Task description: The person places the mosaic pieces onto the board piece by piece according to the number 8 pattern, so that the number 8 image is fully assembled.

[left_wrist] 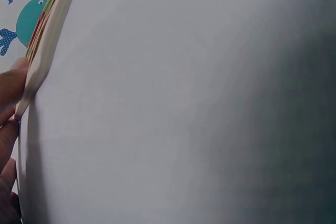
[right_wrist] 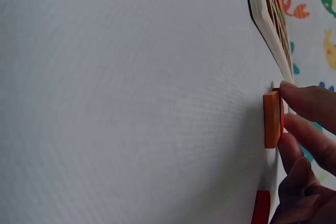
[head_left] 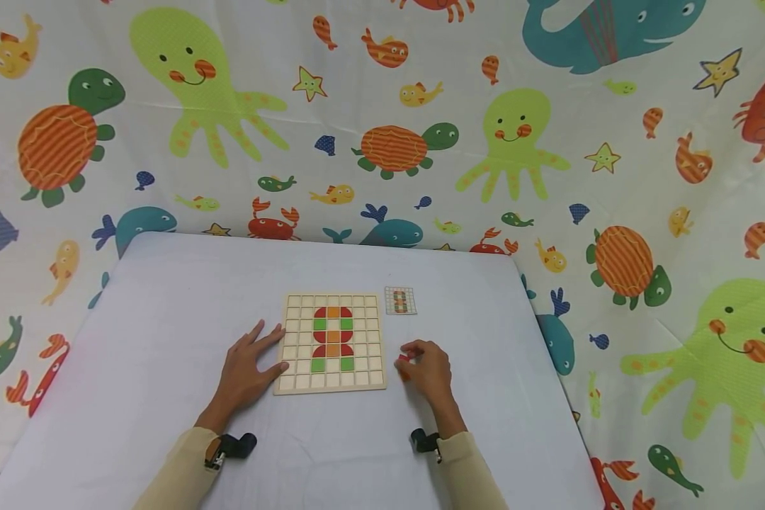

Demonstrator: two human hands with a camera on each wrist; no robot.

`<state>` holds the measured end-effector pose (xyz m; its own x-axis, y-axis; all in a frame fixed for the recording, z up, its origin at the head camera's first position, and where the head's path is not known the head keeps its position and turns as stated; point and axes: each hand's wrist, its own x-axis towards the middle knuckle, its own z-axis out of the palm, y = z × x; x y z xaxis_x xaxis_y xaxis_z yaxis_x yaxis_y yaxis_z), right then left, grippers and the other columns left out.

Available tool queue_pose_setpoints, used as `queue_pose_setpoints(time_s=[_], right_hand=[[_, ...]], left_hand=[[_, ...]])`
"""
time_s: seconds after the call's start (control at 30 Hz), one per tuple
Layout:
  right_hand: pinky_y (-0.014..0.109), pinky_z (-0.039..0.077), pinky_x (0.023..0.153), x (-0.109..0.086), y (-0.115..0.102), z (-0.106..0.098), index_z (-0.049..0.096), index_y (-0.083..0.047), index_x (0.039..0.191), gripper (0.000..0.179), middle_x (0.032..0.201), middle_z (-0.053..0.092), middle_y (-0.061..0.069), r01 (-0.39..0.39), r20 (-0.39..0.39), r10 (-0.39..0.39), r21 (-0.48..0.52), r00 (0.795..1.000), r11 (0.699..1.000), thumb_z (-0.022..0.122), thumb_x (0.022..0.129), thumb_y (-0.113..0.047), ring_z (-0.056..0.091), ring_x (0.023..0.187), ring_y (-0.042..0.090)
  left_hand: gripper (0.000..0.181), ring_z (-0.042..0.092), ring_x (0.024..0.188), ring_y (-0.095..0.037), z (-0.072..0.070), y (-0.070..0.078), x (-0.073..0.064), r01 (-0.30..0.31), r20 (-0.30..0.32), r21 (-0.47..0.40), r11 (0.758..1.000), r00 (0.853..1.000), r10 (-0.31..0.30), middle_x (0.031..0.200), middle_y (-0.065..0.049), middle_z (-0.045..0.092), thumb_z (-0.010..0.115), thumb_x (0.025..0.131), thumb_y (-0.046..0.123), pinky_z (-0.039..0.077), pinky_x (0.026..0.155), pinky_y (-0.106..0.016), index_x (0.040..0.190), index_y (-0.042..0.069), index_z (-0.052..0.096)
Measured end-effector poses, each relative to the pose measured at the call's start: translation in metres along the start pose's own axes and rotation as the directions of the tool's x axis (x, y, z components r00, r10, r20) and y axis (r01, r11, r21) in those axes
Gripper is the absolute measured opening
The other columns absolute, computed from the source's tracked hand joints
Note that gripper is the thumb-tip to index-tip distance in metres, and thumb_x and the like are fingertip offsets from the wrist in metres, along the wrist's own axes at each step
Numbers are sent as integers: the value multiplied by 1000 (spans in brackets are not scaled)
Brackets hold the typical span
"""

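A wooden grid board lies on the table with red, orange and green tiles set in its middle columns. My left hand touches the board's left edge, fingers spread; in the left wrist view the thumb rests by the board's side. Right of the board, my right hand pinches a red tile between thumb and fingertips. The right wrist view shows an orange tile right beside that red tile and another red tile near the curled fingers.
A small pattern card with a matching grid picture lies by the board's upper right corner. White cloth covers the table. A sea-animal printed curtain hangs behind and at the sides.
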<state>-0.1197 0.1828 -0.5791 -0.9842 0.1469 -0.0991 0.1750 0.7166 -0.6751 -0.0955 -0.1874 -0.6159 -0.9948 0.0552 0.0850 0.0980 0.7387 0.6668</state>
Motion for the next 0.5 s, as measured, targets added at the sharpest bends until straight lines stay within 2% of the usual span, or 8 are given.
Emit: queue_pose_setpoints(time_s=[0.27, 0.37, 0.5], right_hand=[[30, 41, 61, -1, 0, -1, 74, -17, 85, 21, 82, 66, -1, -14, 2, 14, -11, 1000, 1000, 94, 80, -21, 56, 75, 15], [30, 41, 60, 0, -1, -1, 71, -18, 85, 23, 79, 66, -2, -4, 6, 4, 24, 1000, 1000, 93, 81, -18, 57, 72, 14], [28, 43, 54, -1, -5, 1, 76, -18, 89, 17, 77, 68, -2, 34, 1, -34, 102, 999, 994, 91, 83, -14, 57, 64, 12]], left_hand=[[72, 33, 156, -51, -4, 6, -1, -7, -17, 5, 1000, 1000, 7, 164, -25, 45, 85, 88, 25, 23, 122, -75, 153, 9, 57], [73, 32, 157, -50, -5, 8, -1, 3, -5, 3, 1000, 1000, -3, 166, -25, 42, 85, 89, 26, 22, 122, -75, 154, 10, 56], [73, 31, 157, -51, -6, 9, -2, 19, 14, 3, 1000, 1000, -19, 168, -28, 38, 84, 90, 27, 21, 123, -75, 155, 11, 55]])
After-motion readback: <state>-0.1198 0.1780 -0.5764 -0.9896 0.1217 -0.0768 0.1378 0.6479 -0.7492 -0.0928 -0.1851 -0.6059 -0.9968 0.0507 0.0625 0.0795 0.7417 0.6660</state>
